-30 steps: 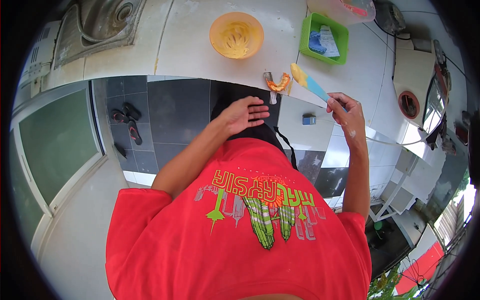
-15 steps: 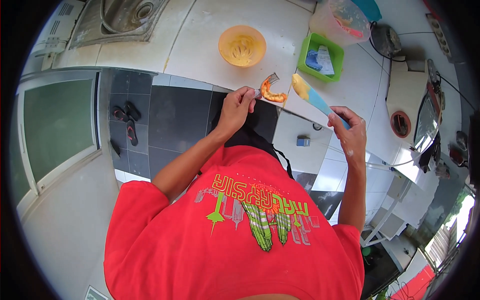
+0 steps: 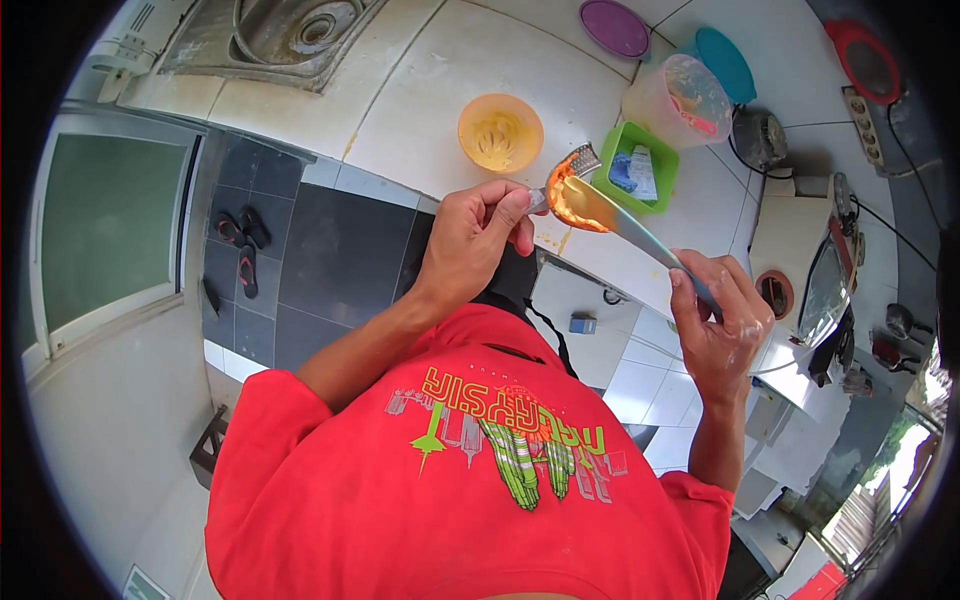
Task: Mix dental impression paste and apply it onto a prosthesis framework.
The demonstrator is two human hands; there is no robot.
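Note:
Pinched between the thumb and fingers of my left hand [image 3: 468, 240] is the grey handle of a metal tool [image 3: 538, 201] with a perforated end. A curved orange piece [image 3: 580, 221], smeared with yellow paste, is at its head; I cannot tell its kind. My right hand [image 3: 725, 318] is wrapped round a blue spatula [image 3: 650, 242]. Yellow paste coats the spatula's tip, which lies against the inside of the orange curve. Just beyond, on the counter, stands an orange bowl [image 3: 537, 125] with streaks of yellow paste inside.
A green square basket [image 3: 666, 203] holding blue and white packets stands past the spatula. Behind it are a clear tub [image 3: 652, 100], a teal lid [image 3: 726, 62] and a purple lid [image 3: 614, 28]. A metal sink [image 3: 270, 60] lies far left; the counter's front edge runs below my hands.
The spatula has come left and down from beside the orange piece to touch it. Both hands are nearer each other, and the view has shifted a little.

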